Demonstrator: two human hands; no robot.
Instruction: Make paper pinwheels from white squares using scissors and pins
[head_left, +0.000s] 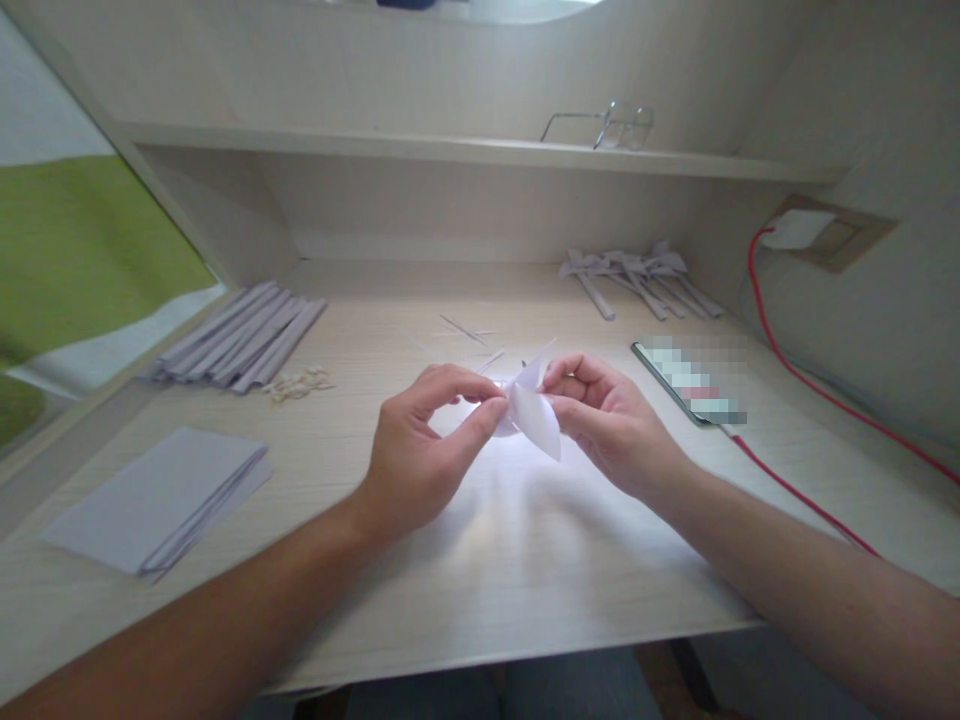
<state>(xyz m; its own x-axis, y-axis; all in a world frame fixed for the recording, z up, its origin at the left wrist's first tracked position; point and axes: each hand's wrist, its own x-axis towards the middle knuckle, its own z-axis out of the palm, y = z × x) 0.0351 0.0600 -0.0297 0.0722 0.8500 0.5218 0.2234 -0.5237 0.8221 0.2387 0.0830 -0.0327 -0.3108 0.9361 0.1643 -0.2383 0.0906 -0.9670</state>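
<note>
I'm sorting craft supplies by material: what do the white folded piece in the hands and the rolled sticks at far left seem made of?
White folded piece: thin matte paper, probably; light glows through it and the creases are sharp. Grey-white rolled sticks: apparently the same paper, rolled tight; flat, dull, with straight seams.

Phone [694, 385] screen blurred; small pale bits [298, 383] too small to identify.

desk [480, 560]: pale wood, w/ shelf [375, 145] above
left: paper stack [161, 497]; rolled paper tubes [240, 337]; small bits [300, 382] beside tubes
centre back: thin sticks [465, 330]
right: pinwheels [637, 275]; phone [690, 385] w/ red cable [795, 490]
shelf: glasses [611, 125]
</note>
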